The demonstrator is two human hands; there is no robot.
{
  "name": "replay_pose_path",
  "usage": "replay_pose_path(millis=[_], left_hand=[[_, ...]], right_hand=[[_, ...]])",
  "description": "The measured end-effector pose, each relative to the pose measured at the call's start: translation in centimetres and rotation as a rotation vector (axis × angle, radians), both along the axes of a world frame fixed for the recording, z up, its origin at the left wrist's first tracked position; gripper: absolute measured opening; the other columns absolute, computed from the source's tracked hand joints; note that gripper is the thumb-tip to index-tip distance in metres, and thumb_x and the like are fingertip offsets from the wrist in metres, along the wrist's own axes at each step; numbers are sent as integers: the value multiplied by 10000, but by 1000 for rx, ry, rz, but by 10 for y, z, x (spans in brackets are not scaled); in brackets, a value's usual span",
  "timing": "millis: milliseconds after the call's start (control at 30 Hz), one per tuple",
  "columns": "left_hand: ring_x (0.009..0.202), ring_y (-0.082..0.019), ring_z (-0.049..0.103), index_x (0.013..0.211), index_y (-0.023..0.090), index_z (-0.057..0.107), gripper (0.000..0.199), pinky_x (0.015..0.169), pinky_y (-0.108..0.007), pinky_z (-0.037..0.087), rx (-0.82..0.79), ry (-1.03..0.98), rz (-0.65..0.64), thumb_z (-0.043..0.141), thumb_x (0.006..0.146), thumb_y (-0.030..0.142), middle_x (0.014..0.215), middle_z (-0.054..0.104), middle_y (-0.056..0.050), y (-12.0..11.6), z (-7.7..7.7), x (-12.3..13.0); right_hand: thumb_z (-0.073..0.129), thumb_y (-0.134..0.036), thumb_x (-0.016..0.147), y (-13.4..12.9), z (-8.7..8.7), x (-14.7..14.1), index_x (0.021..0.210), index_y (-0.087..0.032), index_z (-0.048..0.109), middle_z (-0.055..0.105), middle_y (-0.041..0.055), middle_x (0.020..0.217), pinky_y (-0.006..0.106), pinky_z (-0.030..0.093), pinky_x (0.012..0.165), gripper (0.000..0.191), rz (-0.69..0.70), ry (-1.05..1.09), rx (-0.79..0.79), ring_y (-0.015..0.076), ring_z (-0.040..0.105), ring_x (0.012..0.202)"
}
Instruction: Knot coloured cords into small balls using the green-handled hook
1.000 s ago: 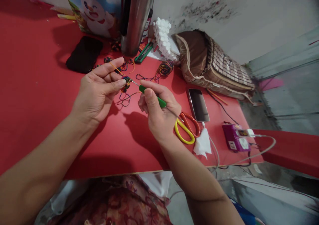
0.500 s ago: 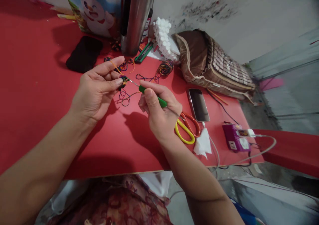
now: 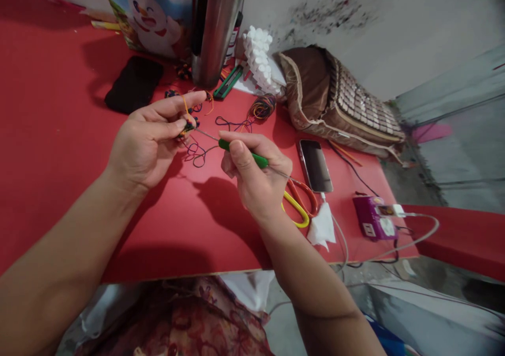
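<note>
My left hand (image 3: 144, 140) pinches a small dark multicoloured crochet piece (image 3: 188, 126) between thumb and fingers. Orange yarn (image 3: 185, 105) runs over its raised index finger. Closed round the green handle of a thin metal crochet hook (image 3: 258, 160) is my right hand (image 3: 256, 174); the hook points left, its tip at the crochet piece. Loose dark yarn loops (image 3: 199, 156) hang or lie just below the piece. Behind my right hand, a bundle of dark and orange yarn (image 3: 263, 107) rests on the red table (image 3: 177, 230).
Scissors (image 3: 303, 198), a phone (image 3: 315, 165) with a cable and a white tissue (image 3: 322, 227) are right of my right hand. Farther back stand a steel flask (image 3: 219, 35) and a brown cushion (image 3: 339, 93). A black pouch (image 3: 134, 85) and green cutter (image 3: 228, 82) lie behind my hands.
My left hand has shifted slightly left with the crochet piece, its index finger stretched farther right. My right hand has moved slightly right, covering more of the yellow scissor handle.
</note>
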State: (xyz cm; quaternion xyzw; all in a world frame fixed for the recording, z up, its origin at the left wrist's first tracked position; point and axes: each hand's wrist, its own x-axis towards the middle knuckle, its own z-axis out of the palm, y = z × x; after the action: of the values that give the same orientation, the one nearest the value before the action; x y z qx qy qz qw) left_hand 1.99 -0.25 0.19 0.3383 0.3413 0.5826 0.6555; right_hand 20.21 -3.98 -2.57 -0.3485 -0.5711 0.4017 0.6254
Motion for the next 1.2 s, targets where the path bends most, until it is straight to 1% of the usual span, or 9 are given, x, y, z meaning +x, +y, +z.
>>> replay_pose_path(millis=[133, 300, 467, 600, 667, 733, 900, 1000, 1200], left_hand=[[707, -123, 613, 996, 161, 940, 376, 599, -207, 514, -7, -13, -85, 750, 716, -2, 883, 823, -78, 2, -2, -4], [643, -125, 580, 988, 145, 946, 342, 573, -213, 482, -45, 8, -185, 774, 709, 49, 720, 738, -63, 4, -4, -8], [664, -108, 589, 999, 115, 941, 287, 586, -183, 481, -46, -20, -209, 856, 726, 95, 730, 731, -65, 1, -3, -5], [671, -100, 580, 1110, 164, 933, 319, 605, -188, 498, 33, -90, -180, 908, 796, 115, 779, 739, -34, -3, -9, 5], [650, -96, 565, 1110, 201, 927, 276, 593, -198, 492, 82, -123, -105, 910, 843, 136, 790, 738, -16, -5, -13, 13], [708, -110, 582, 1130, 256, 922, 273, 638, -203, 520, 90, -106, -29, 898, 888, 131, 807, 724, -2, -8, -17, 20], [756, -122, 589, 1102, 305, 926, 377, 646, -213, 523, 211, -65, 136, 960, 801, 81, 835, 704, 8, -11, -19, 30], [805, -125, 623, 1099, 339, 932, 435, 730, -223, 573, 196, 0, 144, 960, 778, 47, 866, 707, 16, -13, -19, 29], [778, -113, 645, 1076, 338, 935, 415, 754, -226, 594, 159, -7, 93, 959, 778, 50, 821, 691, 31, -12, -18, 26]], right_hand=[[818, -452, 1017, 4, 0, 7, 1095, -283, 886, 677, -55, 662, 260, 503, 529, 198, 52, 27, -31, 88, 586, 547], [874, -441, 968, 9, 8, 13, 1020, -239, 901, 629, -63, 597, 249, 464, 495, 211, 161, 52, -73, 74, 523, 493], [906, -390, 946, 12, 16, 18, 965, -240, 910, 544, -77, 543, 243, 407, 479, 152, 236, 123, -176, 62, 435, 461], [911, -431, 927, 11, 18, 12, 930, -268, 901, 507, -80, 522, 262, 323, 458, 163, 253, 248, -254, 63, 283, 439], [895, -464, 934, 11, 17, 7, 938, -281, 886, 505, -78, 541, 272, 326, 461, 183, 227, 295, -290, 69, 238, 456], [888, -509, 931, 11, 16, 3, 948, -290, 860, 471, -89, 556, 272, 350, 465, 221, 198, 332, -325, 74, 219, 471], [853, -539, 953, 15, 9, 1, 1009, -257, 812, 412, -118, 578, 233, 365, 473, 291, 219, 429, -391, 64, 230, 475], [823, -523, 983, 17, 7, 3, 1026, -241, 807, 400, -125, 577, 229, 357, 476, 286, 248, 451, -434, 61, 247, 471], [870, -497, 941, 15, 11, 1, 985, -227, 818, 424, -127, 569, 218, 332, 464, 278, 243, 469, -431, 48, 243, 469]])
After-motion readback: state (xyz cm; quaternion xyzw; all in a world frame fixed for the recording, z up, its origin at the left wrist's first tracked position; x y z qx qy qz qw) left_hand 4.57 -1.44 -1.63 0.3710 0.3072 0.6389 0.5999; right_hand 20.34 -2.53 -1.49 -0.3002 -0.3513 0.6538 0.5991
